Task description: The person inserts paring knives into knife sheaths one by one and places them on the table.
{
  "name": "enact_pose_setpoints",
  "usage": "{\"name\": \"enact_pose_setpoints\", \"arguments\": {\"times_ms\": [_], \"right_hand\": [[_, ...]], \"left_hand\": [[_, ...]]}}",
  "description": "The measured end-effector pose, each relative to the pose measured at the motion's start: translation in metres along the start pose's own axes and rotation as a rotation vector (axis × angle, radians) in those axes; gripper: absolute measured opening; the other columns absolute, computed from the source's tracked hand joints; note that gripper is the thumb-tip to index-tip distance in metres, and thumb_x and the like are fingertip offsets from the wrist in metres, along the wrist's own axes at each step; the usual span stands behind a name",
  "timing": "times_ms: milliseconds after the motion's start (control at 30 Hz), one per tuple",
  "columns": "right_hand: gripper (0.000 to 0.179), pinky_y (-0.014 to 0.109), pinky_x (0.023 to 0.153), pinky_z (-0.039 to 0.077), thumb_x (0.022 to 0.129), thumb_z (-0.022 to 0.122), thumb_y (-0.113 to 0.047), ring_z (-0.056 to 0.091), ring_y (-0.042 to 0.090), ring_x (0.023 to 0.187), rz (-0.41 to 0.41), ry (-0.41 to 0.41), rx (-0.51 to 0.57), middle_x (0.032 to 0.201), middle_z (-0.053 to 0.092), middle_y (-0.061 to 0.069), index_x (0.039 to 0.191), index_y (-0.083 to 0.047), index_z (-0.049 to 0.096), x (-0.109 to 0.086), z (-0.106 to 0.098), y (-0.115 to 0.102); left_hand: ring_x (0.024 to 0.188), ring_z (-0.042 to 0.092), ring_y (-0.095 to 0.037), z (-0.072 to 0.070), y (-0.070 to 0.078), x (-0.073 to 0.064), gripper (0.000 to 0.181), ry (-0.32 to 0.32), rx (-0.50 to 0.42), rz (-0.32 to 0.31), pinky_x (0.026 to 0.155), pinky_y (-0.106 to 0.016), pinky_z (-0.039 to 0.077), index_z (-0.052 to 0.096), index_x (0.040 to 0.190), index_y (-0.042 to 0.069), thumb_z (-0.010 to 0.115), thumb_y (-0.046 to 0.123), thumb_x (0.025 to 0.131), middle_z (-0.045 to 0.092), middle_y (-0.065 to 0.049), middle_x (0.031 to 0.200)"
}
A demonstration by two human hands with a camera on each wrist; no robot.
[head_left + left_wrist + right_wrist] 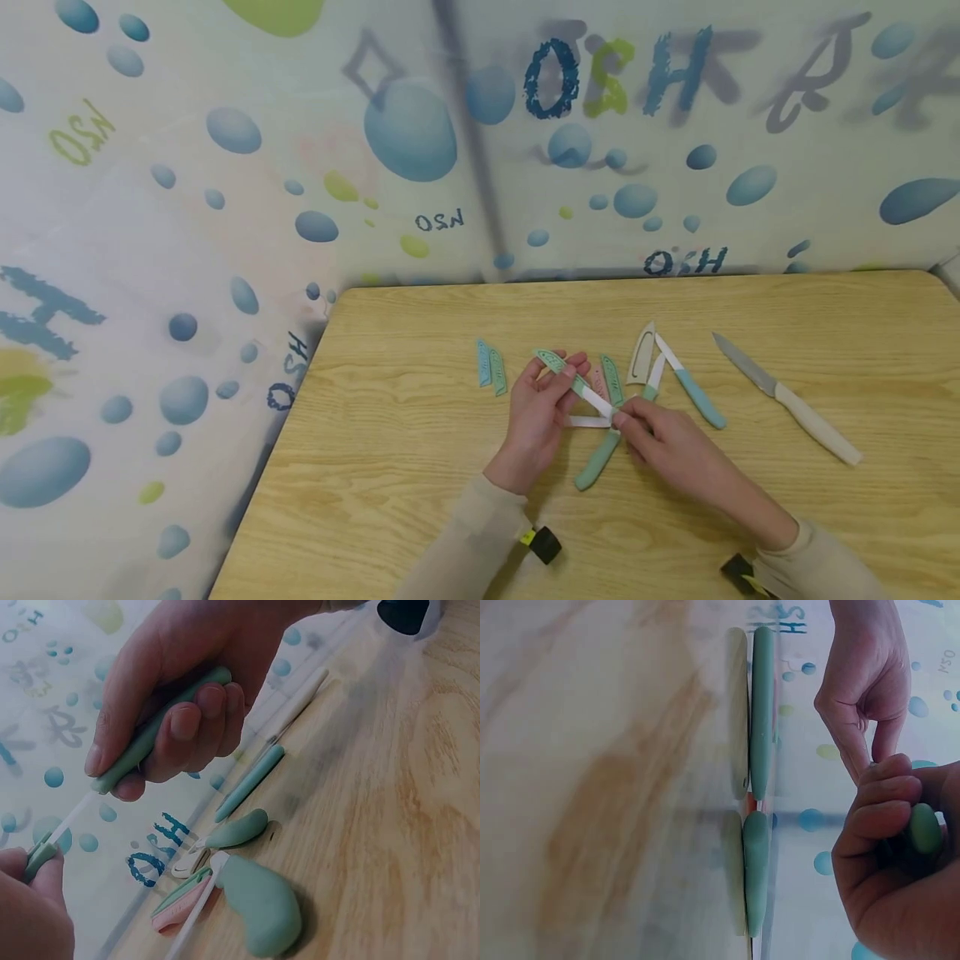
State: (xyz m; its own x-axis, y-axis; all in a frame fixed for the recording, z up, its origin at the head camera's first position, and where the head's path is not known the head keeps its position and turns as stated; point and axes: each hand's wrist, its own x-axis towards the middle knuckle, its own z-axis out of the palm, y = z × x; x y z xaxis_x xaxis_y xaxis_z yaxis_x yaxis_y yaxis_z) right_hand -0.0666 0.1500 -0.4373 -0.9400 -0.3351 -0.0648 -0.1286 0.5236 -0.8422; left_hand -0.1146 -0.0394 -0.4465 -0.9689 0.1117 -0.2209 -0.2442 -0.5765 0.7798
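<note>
In the head view my left hand (534, 421) pinches a green blade sheath (551, 360) between thumb and fingers. My right hand (667, 446) grips the handle of a small knife whose white blade (597, 402) points into that sheath. The left wrist view shows the green knife handle (161, 731) wrapped by the right fingers, the blade tip inside the sheath (39, 859). Below the hands, a green-handled knife (597, 460) lies on the table with its white blade pointing left. Another green-handled knife (655, 379) is partly hidden behind the right hand.
On the wooden table (375, 467) lie a blue-handled knife (701, 398) and a larger cream-handled knife (817, 423) to the right. A white sheath (641, 354), a green sheath (611, 380) and a pink sheath (598, 382) lie beyond the hands. Blue (483, 363) and green sheaths (498, 372) lie left.
</note>
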Motion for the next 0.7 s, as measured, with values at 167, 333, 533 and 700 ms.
{"name": "enact_pose_setpoints", "arguments": {"times_ms": [167, 333, 533, 700], "right_hand": [[0.030, 0.026, 0.046, 0.036, 0.112, 0.049, -0.031, 0.040, 0.009, 0.052, -0.014, 0.022, -0.014, 0.065, 0.050, -0.005, 0.093, -0.009, 0.059, 0.005, 0.000, 0.001], [0.029, 0.026, 0.046, 0.037, 0.112, 0.049, -0.030, 0.042, 0.009, 0.053, -0.020, 0.032, -0.011, 0.066, 0.051, -0.005, 0.094, -0.009, 0.060, 0.011, -0.001, 0.000], [0.029, 0.025, 0.045, 0.037, 0.112, 0.049, -0.028, 0.042, 0.010, 0.053, -0.024, 0.025, 0.004, 0.068, 0.054, -0.002, 0.097, -0.007, 0.061, 0.018, -0.005, -0.002], [0.028, 0.025, 0.045, 0.036, 0.112, 0.050, -0.026, 0.041, 0.011, 0.052, -0.035, 0.027, 0.006, 0.067, 0.054, -0.002, 0.095, -0.006, 0.060, 0.021, -0.006, -0.004]], "left_hand": [[0.122, 0.066, -0.030, 0.002, 0.001, 0.004, 0.040, 0.004, -0.008, -0.015, 0.106, -0.038, 0.052, 0.045, 0.141, -0.009, 0.059, -0.002, 0.103, 0.069, -0.020, 0.128], [0.124, 0.065, -0.031, 0.004, 0.004, 0.008, 0.040, 0.008, -0.003, -0.002, 0.104, -0.035, 0.054, 0.046, 0.139, -0.008, 0.060, 0.000, 0.103, 0.069, -0.020, 0.127], [0.121, 0.067, -0.030, 0.006, 0.005, 0.015, 0.032, 0.011, 0.002, 0.033, 0.102, -0.034, 0.055, 0.051, 0.133, -0.005, 0.061, -0.001, 0.103, 0.070, -0.021, 0.125], [0.119, 0.068, -0.029, 0.007, 0.006, 0.018, 0.031, 0.022, -0.002, 0.038, 0.101, -0.033, 0.055, 0.053, 0.132, -0.004, 0.060, -0.002, 0.102, 0.070, -0.020, 0.124]]}}
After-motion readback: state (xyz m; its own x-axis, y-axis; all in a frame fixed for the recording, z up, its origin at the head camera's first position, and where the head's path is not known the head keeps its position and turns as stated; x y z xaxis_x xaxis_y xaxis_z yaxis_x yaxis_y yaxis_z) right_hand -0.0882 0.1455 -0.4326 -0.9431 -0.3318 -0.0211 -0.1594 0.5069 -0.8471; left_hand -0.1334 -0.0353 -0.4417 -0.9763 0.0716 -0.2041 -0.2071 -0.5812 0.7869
